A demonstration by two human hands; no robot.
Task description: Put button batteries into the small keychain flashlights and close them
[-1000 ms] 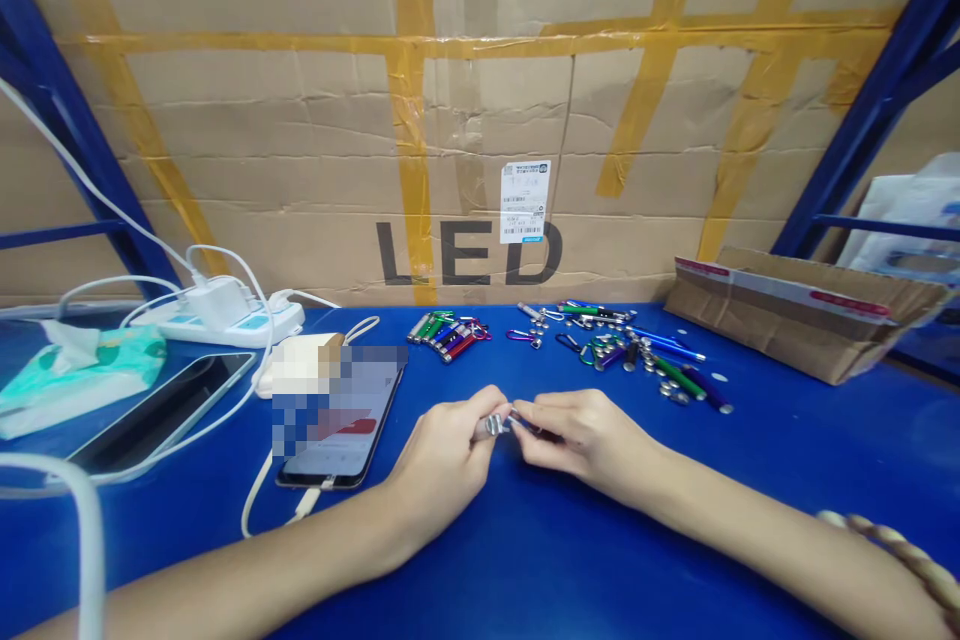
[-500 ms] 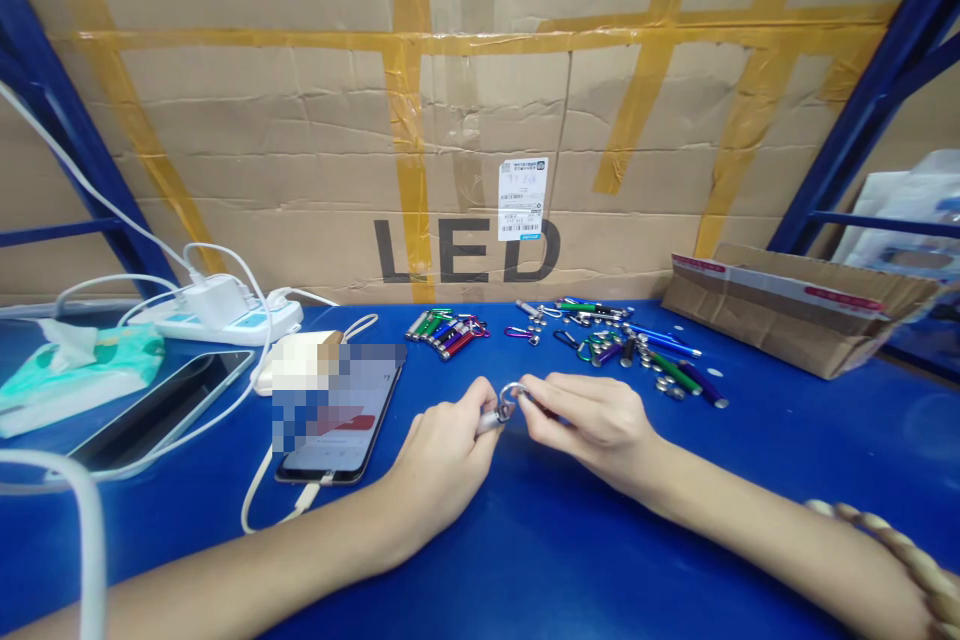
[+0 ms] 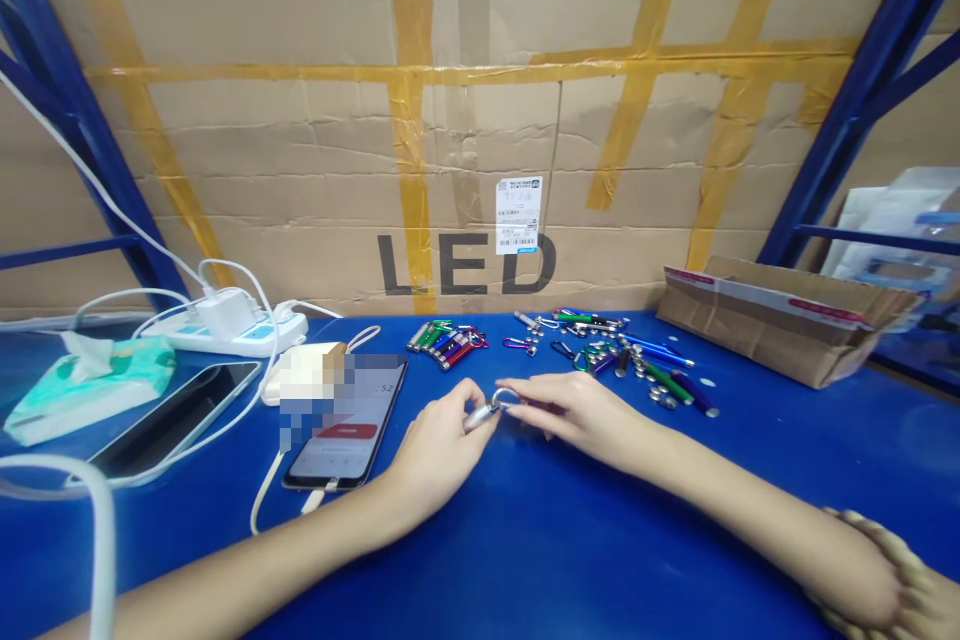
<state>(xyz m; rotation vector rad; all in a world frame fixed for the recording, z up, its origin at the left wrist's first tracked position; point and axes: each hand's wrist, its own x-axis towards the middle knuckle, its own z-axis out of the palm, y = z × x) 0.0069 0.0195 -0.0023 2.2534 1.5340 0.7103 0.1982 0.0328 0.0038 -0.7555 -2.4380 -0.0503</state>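
Between the thumb and fingers of my left hand (image 3: 439,445) is a small silver keychain flashlight (image 3: 478,417), tilted with its ring end toward the right. A silver carabiner clip (image 3: 506,392) joins that end and arches over to my right hand (image 3: 581,415), whose fingertips pinch its far side. Just behind my hands lies a bunch of coloured flashlights with clips (image 3: 446,345), in green, blue and red. Farther right is a loose pile of flashlight tubes (image 3: 660,350), with a purple carabiner clip (image 3: 517,344) and small round metal parts near it.
On the left of the blue table (image 3: 480,560) lie a lit phone (image 3: 352,430) on a cable, a dark phone (image 3: 176,415), a tissue pack (image 3: 97,390) and a white power strip (image 3: 262,335). An open cardboard tray (image 3: 780,325) stands at back right, before a large carton (image 3: 300,170).
The camera view has tipped up slightly. My right fingers have loosened and spread a little around the clip, showing more of it. My left hand still grips the flashlight.
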